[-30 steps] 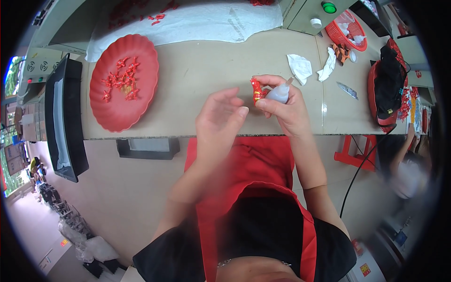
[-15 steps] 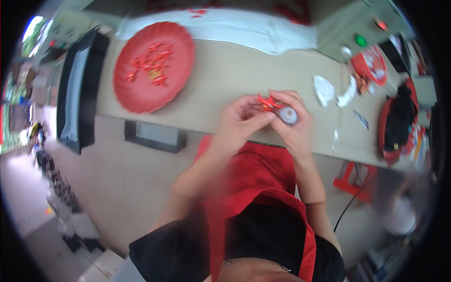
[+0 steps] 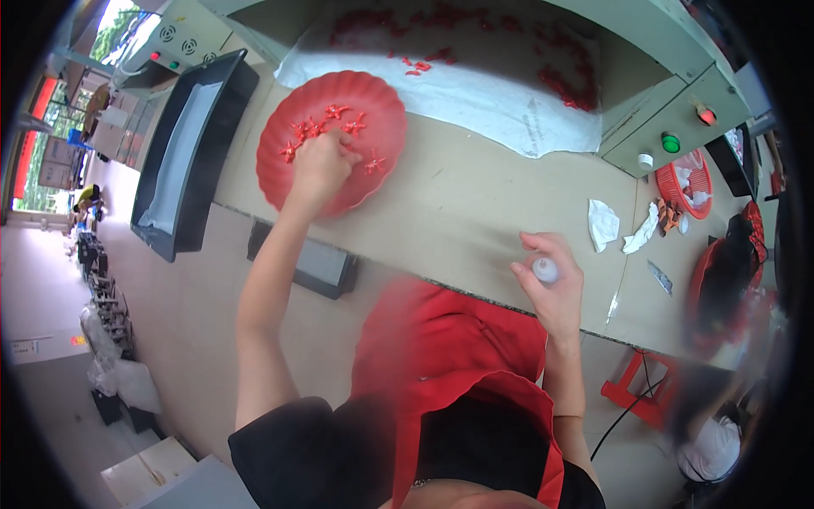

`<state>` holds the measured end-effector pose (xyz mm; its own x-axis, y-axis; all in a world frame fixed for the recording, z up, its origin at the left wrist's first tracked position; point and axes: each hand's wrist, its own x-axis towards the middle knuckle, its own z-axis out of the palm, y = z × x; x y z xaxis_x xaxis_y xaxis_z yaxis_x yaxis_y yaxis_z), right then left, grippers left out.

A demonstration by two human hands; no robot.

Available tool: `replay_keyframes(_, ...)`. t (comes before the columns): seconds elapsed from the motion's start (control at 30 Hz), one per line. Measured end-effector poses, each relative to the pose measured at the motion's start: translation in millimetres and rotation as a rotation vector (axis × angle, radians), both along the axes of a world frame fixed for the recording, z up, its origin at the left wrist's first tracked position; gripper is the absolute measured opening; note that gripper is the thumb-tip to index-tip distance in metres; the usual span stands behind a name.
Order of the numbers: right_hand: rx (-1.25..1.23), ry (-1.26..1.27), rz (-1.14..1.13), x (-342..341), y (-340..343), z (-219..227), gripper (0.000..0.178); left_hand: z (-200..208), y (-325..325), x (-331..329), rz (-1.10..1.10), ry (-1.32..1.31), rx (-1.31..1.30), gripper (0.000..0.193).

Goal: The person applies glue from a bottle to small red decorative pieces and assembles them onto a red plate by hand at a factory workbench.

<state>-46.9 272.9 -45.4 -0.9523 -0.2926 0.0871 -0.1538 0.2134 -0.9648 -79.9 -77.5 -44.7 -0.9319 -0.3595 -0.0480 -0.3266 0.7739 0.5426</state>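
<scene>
My left hand [image 3: 320,170] reaches down into a red scalloped plate [image 3: 275,174] at the left of the table. Its fingers are curled together among small shiny red star-like pieces [image 3: 374,162]; whatever is between the fingertips is hidden. Near the table's front edge, my right hand [image 3: 560,299] is wrapped round a small whitish bottle [image 3: 545,271], its tip facing up. Thumb and forefinger are apart above the bottle, with no red piece between them.
Red bits lie on a white sheet [image 3: 530,127] under a cabinet with a green button [image 3: 670,142]. To the right are white scraps [image 3: 603,225], a pointed metal tool [image 3: 659,277] and a red basket [image 3: 706,182]. A black tray [image 3: 222,114] stands at the left.
My left hand has left my right hand and moved left into the plate. The red piece no longer shows at my right hand, which keeps the bottle. The view has shifted.
</scene>
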Motion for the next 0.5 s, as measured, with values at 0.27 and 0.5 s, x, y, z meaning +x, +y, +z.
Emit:
replay_keyframes(0.27, -0.048, -0.073, -0.021, -3, 10, -3, 0.029, 27, 37, -174, -0.197, 0.229, -0.224, 0.023)
replay_keyframes(0.5, 0.022, -0.122, -0.087, 11, 34, -11, 0.029, -29, 57, -298, -0.129, 0.422, -0.326, 0.036)
